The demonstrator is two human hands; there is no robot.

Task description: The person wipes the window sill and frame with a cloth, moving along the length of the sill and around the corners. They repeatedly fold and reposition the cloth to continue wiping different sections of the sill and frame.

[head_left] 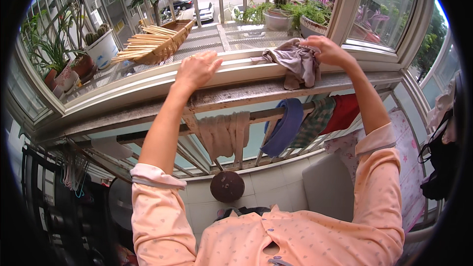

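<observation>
My left hand (197, 70) rests on the white window track (241, 71), its fingers stretched out and holding nothing. Farther right, my right hand (329, 51) has its fingers and thumb around the upper edge of a crumpled greyish-brown rag (294, 61). That rag lies bunched over the track, and its lower end hangs onto the worn ledge (231, 96) below. Just beyond my left hand, outside the window, a woven basket (170, 47) stands tilted on the mesh shelf with many thin wooden sticks (143, 44) across it.
Potted plants stand at the left (59, 69) and beyond the rag (315, 17). Metal bars close off the outside. Below the ledge, a beige cloth (224, 135), a blue towel (283, 127) and a red cloth (342, 113) hang on a rail. A round brown stool (227, 186) stands beneath.
</observation>
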